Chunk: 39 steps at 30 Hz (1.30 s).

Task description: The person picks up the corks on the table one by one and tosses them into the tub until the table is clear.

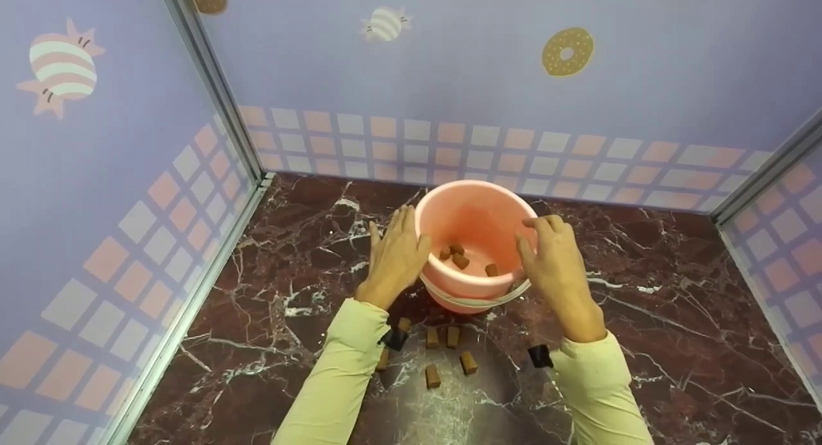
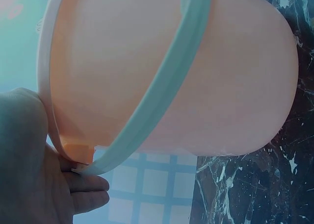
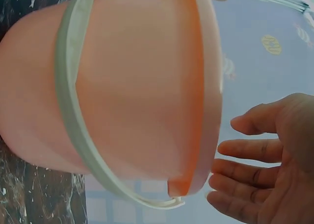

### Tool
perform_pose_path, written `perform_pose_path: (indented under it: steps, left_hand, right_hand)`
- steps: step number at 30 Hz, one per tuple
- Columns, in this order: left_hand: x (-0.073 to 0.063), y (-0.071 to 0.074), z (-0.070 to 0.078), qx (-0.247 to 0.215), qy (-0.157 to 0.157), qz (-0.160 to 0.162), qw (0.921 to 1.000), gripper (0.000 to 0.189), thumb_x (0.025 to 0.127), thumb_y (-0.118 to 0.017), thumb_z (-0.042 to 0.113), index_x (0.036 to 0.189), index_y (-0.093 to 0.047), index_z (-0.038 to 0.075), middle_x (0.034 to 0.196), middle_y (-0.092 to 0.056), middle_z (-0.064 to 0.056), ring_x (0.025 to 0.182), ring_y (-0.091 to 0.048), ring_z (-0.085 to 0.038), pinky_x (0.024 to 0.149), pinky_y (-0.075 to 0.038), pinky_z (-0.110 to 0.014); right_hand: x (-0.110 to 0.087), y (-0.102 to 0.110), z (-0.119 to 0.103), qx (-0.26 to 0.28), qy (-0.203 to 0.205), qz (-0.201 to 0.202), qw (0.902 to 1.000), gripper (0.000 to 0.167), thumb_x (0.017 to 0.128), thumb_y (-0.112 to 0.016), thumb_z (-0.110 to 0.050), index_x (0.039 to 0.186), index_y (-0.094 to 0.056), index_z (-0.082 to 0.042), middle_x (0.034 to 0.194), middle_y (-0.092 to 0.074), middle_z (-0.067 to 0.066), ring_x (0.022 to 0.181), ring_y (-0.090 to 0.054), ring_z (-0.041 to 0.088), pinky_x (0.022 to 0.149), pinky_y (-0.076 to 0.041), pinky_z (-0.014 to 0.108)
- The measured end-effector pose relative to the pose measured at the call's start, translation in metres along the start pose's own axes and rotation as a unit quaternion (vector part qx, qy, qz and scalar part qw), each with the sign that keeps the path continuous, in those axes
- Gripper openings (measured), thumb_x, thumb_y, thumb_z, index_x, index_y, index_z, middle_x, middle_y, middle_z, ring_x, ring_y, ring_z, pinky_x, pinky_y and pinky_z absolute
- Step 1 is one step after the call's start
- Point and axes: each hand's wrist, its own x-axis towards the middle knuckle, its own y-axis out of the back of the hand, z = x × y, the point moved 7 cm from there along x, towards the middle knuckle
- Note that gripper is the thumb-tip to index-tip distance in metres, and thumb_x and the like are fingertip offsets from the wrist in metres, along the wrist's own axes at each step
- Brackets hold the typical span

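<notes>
A pink bucket point(image 1: 472, 281) stands upright on the marbled surface, its pale handle point(image 1: 472, 302) hanging down the near side. Several short brown cork-like pieces point(image 1: 460, 261) lie on its bottom. At the bucket's left rim is my left hand point(image 1: 399, 255), its fingers extended along the outside. In the left wrist view, that hand point(image 2: 34, 160) touches the rim beside the handle's end. My right hand point(image 1: 553, 265) is at the right rim, fingers spread and loosely bent. The right wrist view shows this hand point(image 3: 265, 170) with nothing gripped, fingertips right by the rim.
Several more brown pieces point(image 1: 432, 375) lie on the dark red marbled surface point(image 1: 674, 342) in front of the bucket, some partly behind the left sleeve point(image 1: 343, 374). Printed panels, a back wall point(image 1: 449, 72) and a left wall point(image 1: 128, 175), enclose the surface behind and beside the bucket.
</notes>
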Motion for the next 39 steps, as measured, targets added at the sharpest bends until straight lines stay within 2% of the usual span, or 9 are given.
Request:
perform_pose_path:
  steps: [10, 19, 28, 39]
  left_hand:
    - [0.0, -0.001, 0.0, 0.005, -0.001, 0.0, 1.0, 0.067, 0.109, -0.04, 0.034, 0.165, -0.03, -0.002, 0.171, -0.028, -0.017, 0.16, -0.023, -0.03, 0.127, 0.003, -0.064]
    - [0.0, 0.0, 0.0, -0.004, -0.002, 0.002, 1.0, 0.065, 0.11, -0.045, 0.031, 0.164, -0.03, -0.002, 0.171, -0.028, -0.018, 0.159, -0.024, -0.031, 0.127, 0.004, -0.064]
    - [0.001, -0.002, -0.001, -0.007, -0.001, 0.005, 1.0, 0.064, 0.11, -0.045, 0.029, 0.164, -0.031, -0.003, 0.17, -0.029, -0.019, 0.159, -0.025, -0.031, 0.127, 0.003, -0.064]
    - [0.001, -0.001, -0.002, -0.014, 0.0, 0.004, 0.9999, 0.068, 0.108, -0.041, 0.035, 0.164, -0.03, -0.002, 0.171, -0.028, -0.017, 0.16, -0.023, -0.03, 0.127, 0.005, -0.063]
  right_hand:
    - [0.011, -0.011, 0.017, -0.028, -0.01, -0.03, 0.9991, 0.044, 0.106, -0.064, -0.018, 0.136, -0.06, 0.013, 0.138, -0.058, 0.033, 0.127, -0.051, 0.051, 0.108, -0.046, 0.063]
    - [0.019, -0.017, 0.036, -0.047, -0.015, -0.089, 0.9948, 0.053, 0.113, -0.047, -0.023, 0.153, -0.045, 0.012, 0.161, -0.038, 0.034, 0.148, -0.035, 0.052, 0.125, -0.027, 0.061]
    - [0.014, -0.028, 0.051, -0.07, 0.016, -0.153, 0.9856, 0.058, 0.112, -0.038, -0.021, 0.161, -0.03, 0.011, 0.169, -0.02, 0.032, 0.157, -0.018, 0.05, 0.13, -0.011, 0.056]
    - [0.013, -0.037, 0.06, -0.078, 0.022, -0.194, 0.9776, 0.065, 0.11, -0.033, -0.02, 0.166, -0.013, 0.005, 0.175, -0.005, 0.022, 0.161, -0.004, 0.042, 0.129, -0.004, 0.058]
